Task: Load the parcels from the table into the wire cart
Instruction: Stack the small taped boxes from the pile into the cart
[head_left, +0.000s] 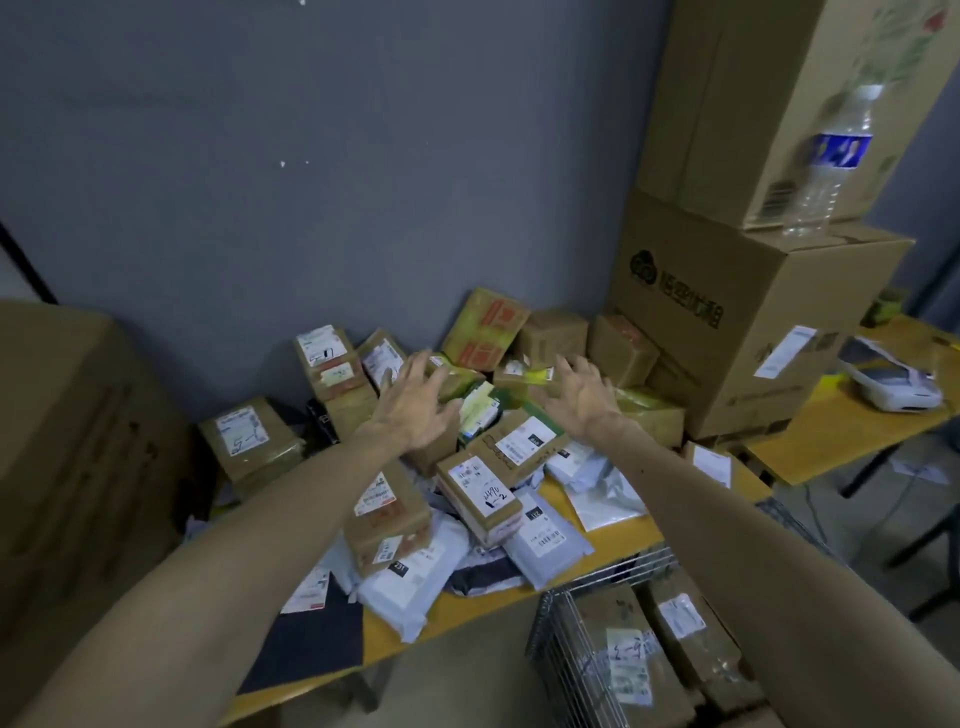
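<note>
Left hand (415, 402) and right hand (584, 397) are both fully open, fingers spread, and grasp nothing. They are extended side by side above the rear of the parcels (483, 493); contact with the pile cannot be determined. The parcels, brown labelled boxes and grey poly mailers, lie heaped on the yellow table (618, 532). The wire cart (561, 649), just beside the table's near edge, contains taped brown boxes.
</note>
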